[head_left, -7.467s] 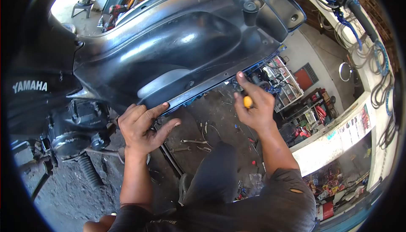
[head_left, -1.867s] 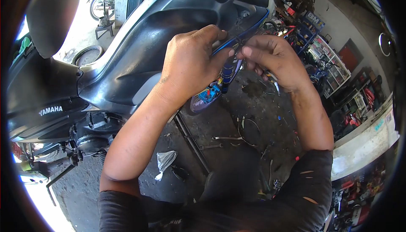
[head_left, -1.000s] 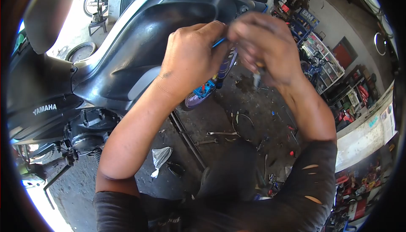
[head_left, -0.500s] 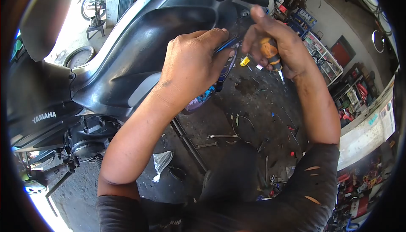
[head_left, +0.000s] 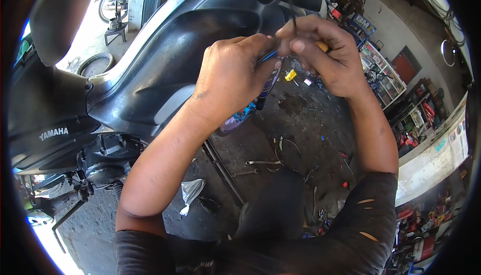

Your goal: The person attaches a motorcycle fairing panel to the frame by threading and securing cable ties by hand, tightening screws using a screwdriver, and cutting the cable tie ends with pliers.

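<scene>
My left hand (head_left: 233, 77) is closed, its thumb and fingers pinching a thin blue strip or wire (head_left: 268, 56) beside the motorcycle's black body panel (head_left: 190, 44). My right hand (head_left: 328, 57) is closed too, with its fingertips close to those of my left. Behind its curled fingers shows part of the orange-yellow handle of a screwdriver (head_left: 322, 46); the screwdriver's tip is hidden. A dark thin piece (head_left: 292, 12) rises above the right fingertips, and I cannot make out what it is.
On the dark floor lie a combination wrench (head_left: 264, 162), another wrench (head_left: 245, 172), a plastic bag (head_left: 192, 193) and a yellow piece (head_left: 290, 75). A tyre (head_left: 95, 65) lies behind the motorcycle. A glass display case (head_left: 383, 72) stands at the right.
My right hand has moved left and turned, bringing its fingertips to my left hand's. The screwdriver's shaft, seen pointing down before, is now hidden. My left hand has barely moved.
</scene>
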Available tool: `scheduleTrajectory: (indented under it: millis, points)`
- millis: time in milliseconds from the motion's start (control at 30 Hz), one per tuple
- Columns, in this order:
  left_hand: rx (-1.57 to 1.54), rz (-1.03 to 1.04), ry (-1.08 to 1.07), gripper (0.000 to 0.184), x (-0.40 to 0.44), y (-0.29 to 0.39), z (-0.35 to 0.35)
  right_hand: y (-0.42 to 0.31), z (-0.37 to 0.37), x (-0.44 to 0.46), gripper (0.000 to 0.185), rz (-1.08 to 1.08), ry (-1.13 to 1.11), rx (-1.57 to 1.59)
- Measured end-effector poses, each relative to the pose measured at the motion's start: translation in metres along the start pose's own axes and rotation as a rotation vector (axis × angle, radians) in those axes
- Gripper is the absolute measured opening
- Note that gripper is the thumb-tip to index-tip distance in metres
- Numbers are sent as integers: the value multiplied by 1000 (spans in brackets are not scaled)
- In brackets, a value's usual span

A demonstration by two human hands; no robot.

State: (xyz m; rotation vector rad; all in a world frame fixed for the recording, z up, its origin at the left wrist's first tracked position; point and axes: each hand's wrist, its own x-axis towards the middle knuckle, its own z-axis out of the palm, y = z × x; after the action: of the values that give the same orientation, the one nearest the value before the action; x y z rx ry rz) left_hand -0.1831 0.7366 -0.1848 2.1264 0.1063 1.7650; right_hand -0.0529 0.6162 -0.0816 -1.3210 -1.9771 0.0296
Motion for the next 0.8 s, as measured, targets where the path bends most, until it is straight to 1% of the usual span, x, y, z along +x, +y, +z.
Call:
scheduleTrajectory:
  millis: [67, 133, 167, 200, 267, 300, 333, 367, 433, 467, 500, 567, 633, 667, 700, 733, 767, 800]
  points:
    - [-20, 5, -3, 30, 1, 0, -1, 2, 2, 0, 17, -17, -2, -33]
    - [26, -22, -57, 27, 1, 1, -5, 5, 6, -6, 17, -18, 85, -112]
    - [31, -28, -58, 27, 1, 2, -6, 11, 7, -12, 17, -18, 82, -106]
    - [27, -34, -83, 27, 2, 1, -8, 21, 8, -21, 18, -122, 109, -143]
    - [18, -43, -106, 28, 2, -1, -6, 37, 17, -36, 20, -182, 174, -155]
    - [28, 7, -54, 30, 1, -4, -3, 45, 22, -43, 21, -212, 208, -162]
    - [40, 61, -4, 32, 1, -6, 0, 50, 29, -45, 22, -177, 277, -48]
    - [47, 70, -1, 32, 1, -9, 2, 51, 32, -43, 22, -148, 345, 69]
    - [21, 86, 28, 34, -2, -12, 3, 38, 31, -35, 21, -161, 339, 82]
    - [5, 16, -18, 29, -4, -3, -1, 29, 29, -30, 20, -160, 332, 91]
    - [9, 11, -25, 29, -4, -2, -3, 21, 29, -21, 20, -155, 334, 99]
    - [68, -33, -82, 28, -1, -1, -4, 8, 31, 0, 15, -13, 276, 187]
    - [49, 7, -31, 25, -1, -3, 0, 5, 33, 3, 14, -33, 281, 228]
    - [33, 43, 15, 23, -2, -4, 3, 5, 31, -1, 13, -22, 284, 182]
    - [48, 25, 28, 23, -2, -5, 6, 5, 30, -4, 13, -15, 278, 146]
    - [91, 48, 47, 21, -3, -6, 10, 3, 31, -6, 13, -79, 338, -42]
    - [145, 62, 66, 20, -7, -6, 8, 1, 33, -11, 13, -137, 420, -147]
    - [177, 129, 111, 19, -15, 0, 2, -8, 38, -22, 20, -103, 560, -217]
